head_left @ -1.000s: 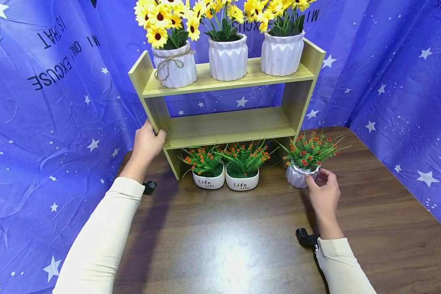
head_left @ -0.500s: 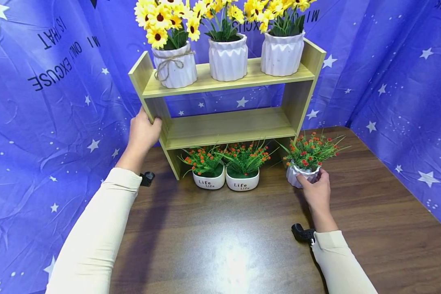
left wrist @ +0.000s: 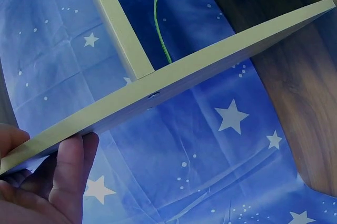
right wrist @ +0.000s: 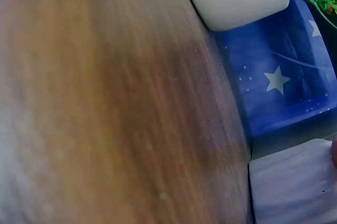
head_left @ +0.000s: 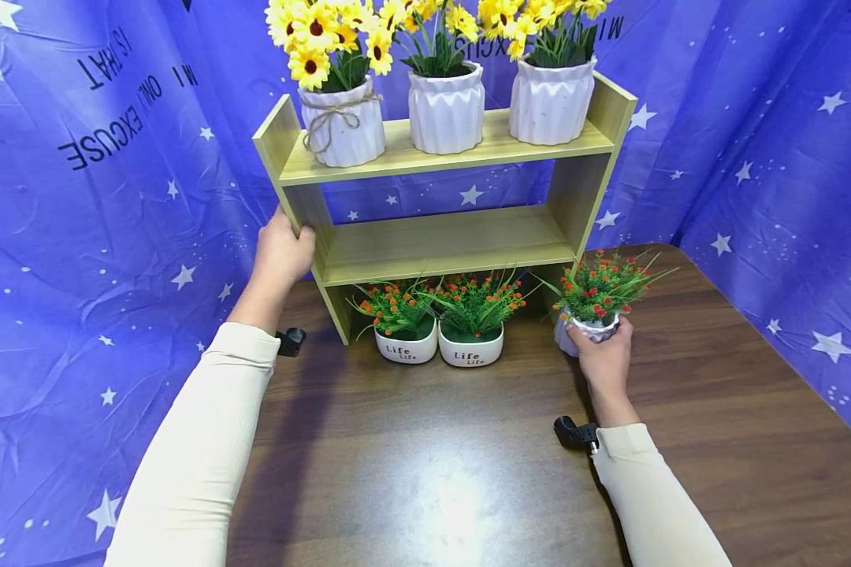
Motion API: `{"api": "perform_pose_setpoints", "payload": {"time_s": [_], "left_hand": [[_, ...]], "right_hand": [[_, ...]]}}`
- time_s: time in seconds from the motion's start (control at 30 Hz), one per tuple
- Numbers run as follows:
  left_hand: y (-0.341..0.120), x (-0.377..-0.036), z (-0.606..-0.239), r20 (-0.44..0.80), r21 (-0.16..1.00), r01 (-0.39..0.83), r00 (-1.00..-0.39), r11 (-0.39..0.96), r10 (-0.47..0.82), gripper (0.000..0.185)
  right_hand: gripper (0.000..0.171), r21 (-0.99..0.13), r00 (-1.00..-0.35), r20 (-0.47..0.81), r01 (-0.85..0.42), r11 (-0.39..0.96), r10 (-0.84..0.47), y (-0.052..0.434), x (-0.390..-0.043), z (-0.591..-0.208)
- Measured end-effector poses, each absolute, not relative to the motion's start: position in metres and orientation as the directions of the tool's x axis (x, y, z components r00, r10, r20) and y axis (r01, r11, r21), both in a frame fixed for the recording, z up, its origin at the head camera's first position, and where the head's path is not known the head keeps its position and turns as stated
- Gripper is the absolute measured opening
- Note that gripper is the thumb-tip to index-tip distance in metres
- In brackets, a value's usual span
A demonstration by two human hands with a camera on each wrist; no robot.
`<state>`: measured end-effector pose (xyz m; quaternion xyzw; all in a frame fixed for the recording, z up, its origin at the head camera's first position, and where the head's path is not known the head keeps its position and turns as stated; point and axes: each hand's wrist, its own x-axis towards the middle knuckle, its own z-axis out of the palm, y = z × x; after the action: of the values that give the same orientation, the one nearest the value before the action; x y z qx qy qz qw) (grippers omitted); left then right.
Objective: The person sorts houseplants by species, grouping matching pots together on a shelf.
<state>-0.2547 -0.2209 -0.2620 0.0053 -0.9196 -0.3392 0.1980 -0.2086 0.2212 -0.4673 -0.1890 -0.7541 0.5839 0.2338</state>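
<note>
My left hand (head_left: 282, 250) grips the left side panel of a light wooden shelf (head_left: 443, 244). In the left wrist view, fingers (left wrist: 68, 166) and thumb pinch the panel's edge (left wrist: 174, 68) from both faces. Beside the shelf's lower right side, my right hand (head_left: 607, 364) holds a white ribbed flowerpot (head_left: 564, 337) with orange-red flowers (head_left: 603, 287). The thumb lies at its front and the other fingers at its right, partly hidden. The right wrist view catches the pot's side (right wrist: 292, 182) and only a sliver of a finger.
Two white "Life" pots (head_left: 406, 349) with orange flowers stand side by side under the bottom board. Three white pots (head_left: 447, 110) of yellow flowers occupy the top board. A blue star-patterned curtain (head_left: 149, 197) surrounds the brown wooden table (head_left: 411, 441).
My left hand has slid slightly up the side panel. My right hand has moved left and forward, farther round the ribbed flowerpot, which stays almost in place.
</note>
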Motion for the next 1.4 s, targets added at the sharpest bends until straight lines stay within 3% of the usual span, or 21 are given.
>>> {"api": "perform_pose_setpoints", "payload": {"time_s": [0.3, 0.57, 0.83, 1.1, 1.4], "left_hand": [[-0.219, -0.255, -0.263, 0.358, 0.640, 0.116, -0.920, 0.760, -0.161, 0.033], [-0.218, -0.255, -0.262, 0.359, 0.642, 0.114, -0.918, 0.758, -0.166, 0.032], [-0.220, -0.256, -0.262, 0.353, 0.643, 0.112, -0.921, 0.758, -0.164, 0.034], [-0.219, -0.254, -0.266, 0.352, 0.643, 0.113, -0.922, 0.758, -0.160, 0.034], [-0.216, -0.253, -0.264, 0.367, 0.641, 0.111, -0.914, 0.760, -0.176, 0.033]], "right_hand": [[0.081, -0.977, -0.818, 0.096, 0.033, 0.212, 0.567, 0.224, -0.206, -0.465], [0.077, -0.968, -0.767, 0.126, 0.045, 0.249, 0.630, 0.222, -0.194, -0.456], [0.072, -0.969, -0.733, 0.228, -0.106, 0.223, 0.641, 0.213, -0.178, -0.433], [0.072, -0.947, -0.744, 0.317, -0.211, 0.243, 0.588, 0.205, -0.165, -0.401], [0.071, -0.905, -0.751, 0.424, -0.334, 0.262, 0.506, 0.190, -0.172, -0.365]]}}
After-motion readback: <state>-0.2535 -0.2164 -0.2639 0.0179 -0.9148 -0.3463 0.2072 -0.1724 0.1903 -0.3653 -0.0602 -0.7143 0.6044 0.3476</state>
